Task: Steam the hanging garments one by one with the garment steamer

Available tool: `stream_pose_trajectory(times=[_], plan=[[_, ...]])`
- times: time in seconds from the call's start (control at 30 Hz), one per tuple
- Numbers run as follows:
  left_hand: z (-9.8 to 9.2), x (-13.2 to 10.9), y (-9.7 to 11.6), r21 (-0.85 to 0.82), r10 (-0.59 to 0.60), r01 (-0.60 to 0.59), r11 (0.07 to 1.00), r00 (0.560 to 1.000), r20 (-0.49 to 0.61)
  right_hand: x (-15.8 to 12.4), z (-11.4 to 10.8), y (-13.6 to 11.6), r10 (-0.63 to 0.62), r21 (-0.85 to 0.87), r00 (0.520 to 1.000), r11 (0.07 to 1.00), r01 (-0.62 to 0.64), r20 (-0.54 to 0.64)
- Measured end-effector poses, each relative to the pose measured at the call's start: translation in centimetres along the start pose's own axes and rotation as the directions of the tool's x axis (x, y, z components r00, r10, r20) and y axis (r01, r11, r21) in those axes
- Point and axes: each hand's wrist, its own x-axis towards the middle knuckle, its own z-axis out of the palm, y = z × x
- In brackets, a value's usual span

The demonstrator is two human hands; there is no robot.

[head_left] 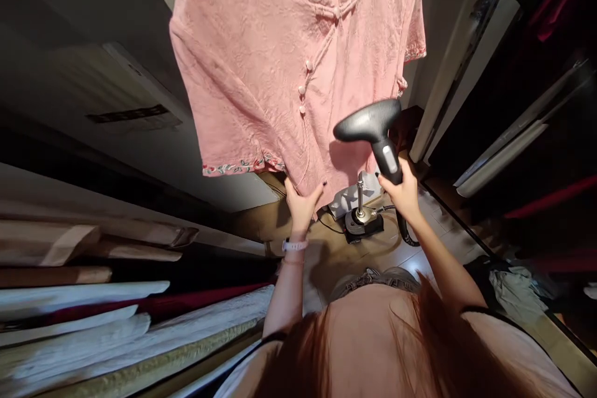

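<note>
A garment steamer head [373,127] was clamped in the right hand [401,189], grip pressed together, just beside the pink blouse [261,74] — left hand [301,205] spread against its hem [242,167].

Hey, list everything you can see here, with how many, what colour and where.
blouse: one, pink with pale knot buttons, hanging top centre
garment steamer head: one, black and grey, near the blouse's lower right
steamer base: one, black with metal pole, on the floor
hose: one, black, below the steamer handle
stacked fabrics: several, white, tan and red, lower left
red garments: several, upper right in the dark
crumpled cloth: one, pale grey, lower right
floor tiles: many, beige, below the hands
left hand: one, at the blouse hem, white wristband
right hand: one, gripping the steamer handle
</note>
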Motion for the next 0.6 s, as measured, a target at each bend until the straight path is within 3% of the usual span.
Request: stream_pose_trajectory(times=[0.1,0.17,0.37,0.6], plan=[[2.2,2.2,3.2,-0.044,0.061,-0.065,0.997,0.994,-0.088,3.0,-0.7,-1.7,-0.078,-0.007,0.996,0.997,0.078,-0.046],[3.0,2.8,4.2,-0.070,0.057,-0.065,0.995,0.992,-0.112,4.6,-0.8,-2.7,-0.128,-0.014,0.991,0.992,0.128,-0.049],[3.3,2.5,3.6,-0.078,0.102,-0.112,0.991,0.987,-0.122,7.7,-0.6,-4.8,-0.178,0.001,0.983,0.984,0.178,0.042],[2.8,2.7,3.6,0.011,0.121,-0.121,0.993,0.990,-0.075,7.3,1.1,-4.7,-0.116,0.072,0.982,0.992,0.107,0.146]])
